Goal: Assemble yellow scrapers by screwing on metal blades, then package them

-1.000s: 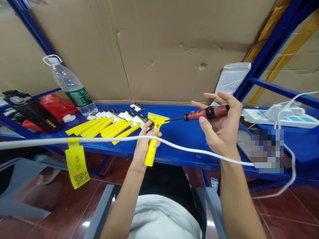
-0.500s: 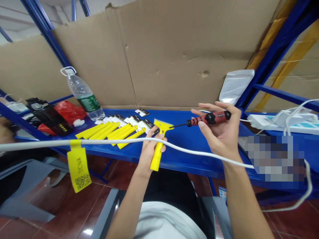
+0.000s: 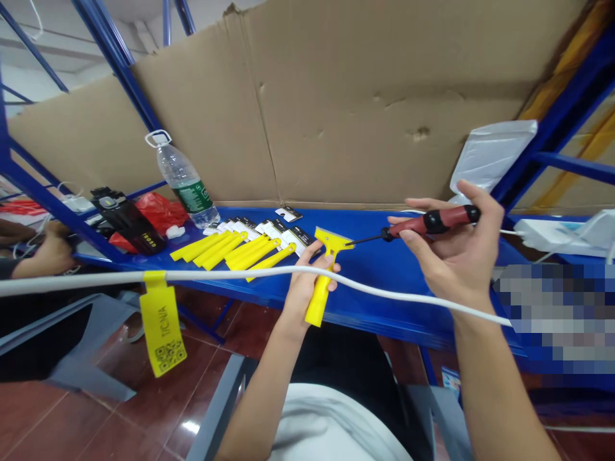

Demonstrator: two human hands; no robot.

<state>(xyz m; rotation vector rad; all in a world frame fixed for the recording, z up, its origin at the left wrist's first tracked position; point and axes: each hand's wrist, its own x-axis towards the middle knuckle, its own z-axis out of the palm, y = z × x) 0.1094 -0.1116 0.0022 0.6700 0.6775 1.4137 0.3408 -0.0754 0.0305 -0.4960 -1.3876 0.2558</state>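
My left hand is closed around the neck of a yellow scraper, its wide head up and its handle pointing down. In my right hand is a red and black screwdriver, gripped by the handle between thumb and fingers. The screwdriver's shaft points left, and its tip meets the right side of the scraper's head; I cannot tell whether it sits in a screw. Left of my left hand, several more yellow scrapers lie in a row with black-and-white cards at their upper ends.
A white cable with a yellow tag crosses in front of the blue table. A water bottle, a black bottle and a red bag stand left. Power strips lie right. Another person's hand shows far left.
The view has swung left, so everything appears farther right. My right hand's fingers have shifted slightly around the screwdriver handle. The tip stays at the scraper's head.
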